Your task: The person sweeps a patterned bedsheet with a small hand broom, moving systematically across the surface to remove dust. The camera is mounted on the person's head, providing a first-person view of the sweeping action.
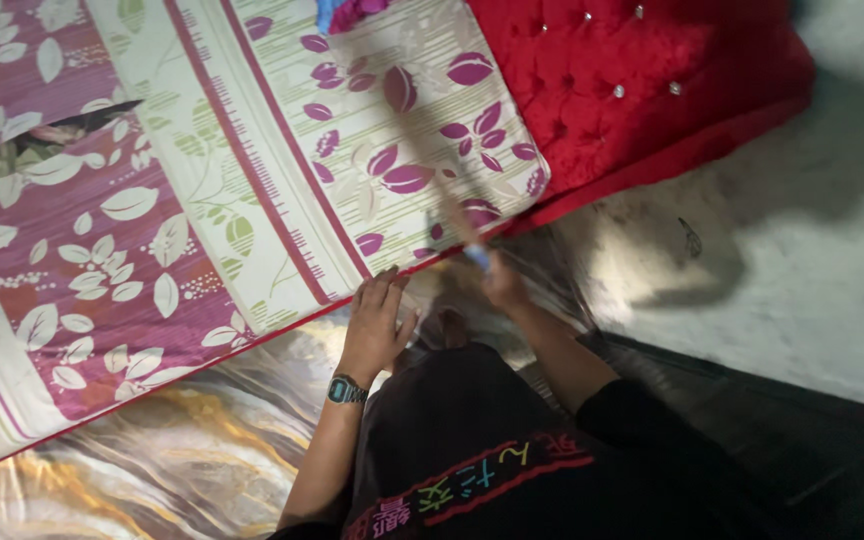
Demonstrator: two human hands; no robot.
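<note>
— What are the fingers doing?

— The right hand is clenched round the blue grip of a thin, motion-blurred stick with a pale brown shaft, perhaps a small brush or duster; I cannot tell which. The shaft slants far and left from the fist, over the near right corner of the bed. The left hand lies flat, fingers spread and released, fingertips touching the red-piped edge of the floral bedsheet. It grasps nothing. A dark square digital wristwatch sits on that wrist.

— Which step would you call it?

— My judgement: a sweeping or beating stroke over the sheet's corner is under way, the left hand bracing. The next move calls for a firm grip and a stroke that stays on the cloth.

— And the materials?

— The sheet is smooth printed cotton, cream with purple leaves at the right and maroon with pale leaves at the left. Far right, a plush red tufted bed end with shiny studs. Beneath, a glossy marbled gold-and-brown floor; to the right, pale grey floor.
</note>
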